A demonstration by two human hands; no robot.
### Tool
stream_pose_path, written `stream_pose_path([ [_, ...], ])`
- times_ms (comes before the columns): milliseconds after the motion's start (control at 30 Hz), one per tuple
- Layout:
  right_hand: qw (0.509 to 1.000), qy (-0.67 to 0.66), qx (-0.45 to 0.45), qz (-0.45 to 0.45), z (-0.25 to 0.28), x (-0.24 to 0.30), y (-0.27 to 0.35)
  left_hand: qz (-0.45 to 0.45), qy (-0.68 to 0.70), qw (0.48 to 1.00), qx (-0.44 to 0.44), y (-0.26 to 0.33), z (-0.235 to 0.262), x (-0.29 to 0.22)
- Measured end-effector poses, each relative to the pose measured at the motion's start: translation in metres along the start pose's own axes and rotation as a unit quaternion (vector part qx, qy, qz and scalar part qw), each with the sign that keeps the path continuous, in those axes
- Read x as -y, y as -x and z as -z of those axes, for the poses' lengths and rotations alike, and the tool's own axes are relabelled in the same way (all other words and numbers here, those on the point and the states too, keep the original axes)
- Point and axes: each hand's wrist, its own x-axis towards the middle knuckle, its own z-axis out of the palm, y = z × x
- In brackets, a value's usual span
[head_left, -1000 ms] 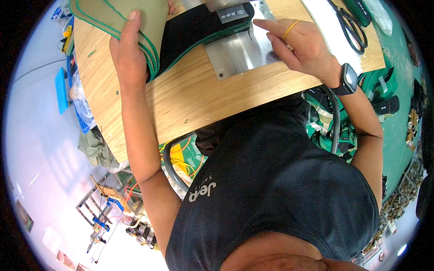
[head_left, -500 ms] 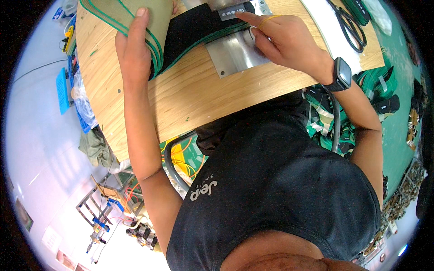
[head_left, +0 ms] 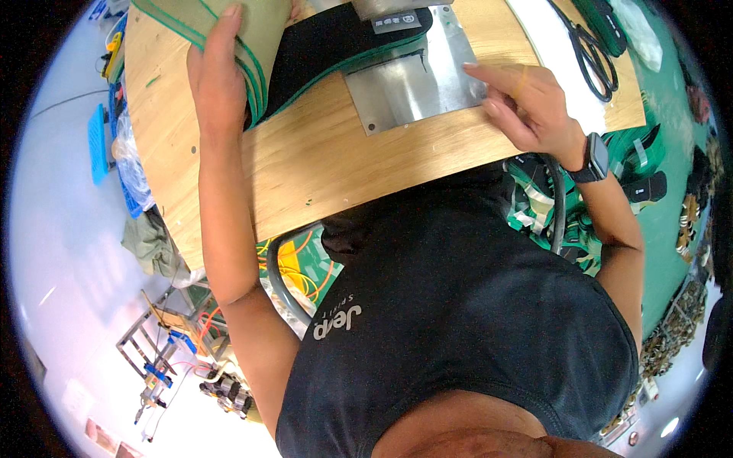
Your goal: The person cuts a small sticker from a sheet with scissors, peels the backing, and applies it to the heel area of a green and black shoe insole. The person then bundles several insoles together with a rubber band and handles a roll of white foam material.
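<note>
My left hand (head_left: 217, 84) is closed round a stack of insoles (head_left: 259, 38) with tan undersides and green edges, thumb on top. Beside it a black insole (head_left: 321, 57) with a green edge lies toward the metal plate (head_left: 416, 88), a small grey printed label (head_left: 397, 23) on its end. Over the plate's right side is my right hand (head_left: 527, 103), holding nothing I can see. Its index finger points left, the thumb is apart and the other fingers are curled. A yellowish band circles a finger. Part of a metal piece (head_left: 389, 6) covers the insole's far edge.
The wooden table (head_left: 328, 179) has its near edge before my body. At the right are a white strip (head_left: 565, 69), a black cord (head_left: 588, 65) and a dark green-edged bundle (head_left: 599, 27). Lower right, bundled green-and-black insoles (head_left: 641, 153) lie below the table.
My right hand has drawn back from the label on the black insole, right and toward me, uncovering more of the plate. My left hand keeps hold of the insole stack.
</note>
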Motion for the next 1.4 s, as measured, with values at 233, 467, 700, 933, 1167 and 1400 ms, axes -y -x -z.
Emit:
stream_pose_path([
  [233,0.992,-0.068,-0.039,-0.1,0.02,0.018,0.021,0.016,0.044,0.999,0.022,0.028,-0.024,-0.025],
  [467,0.97,0.009,-0.187,-0.152,0.026,0.002,0.01,-0.043,-0.072,0.987,0.134,0.022,-0.014,-0.024],
  [700,0.937,0.124,-0.249,-0.211,0.045,-0.087,-0.059,-0.124,-0.192,0.957,0.181,0.025,-0.012,-0.019],
  [933,0.901,0.3,-0.081,-0.303,0.056,-0.193,-0.067,-0.186,-0.416,0.851,0.262,0.035,-0.036,-0.036],
  [1167,0.903,0.254,-0.097,-0.332,0.042,-0.226,-0.074,-0.114,-0.247,0.928,0.253,0.029,-0.019,-0.03],
  [1400,0.894,0.19,-0.164,-0.373,0.042,-0.248,-0.073,-0.063,0.176,0.972,0.144,0.014,-0.005,-0.021],
])
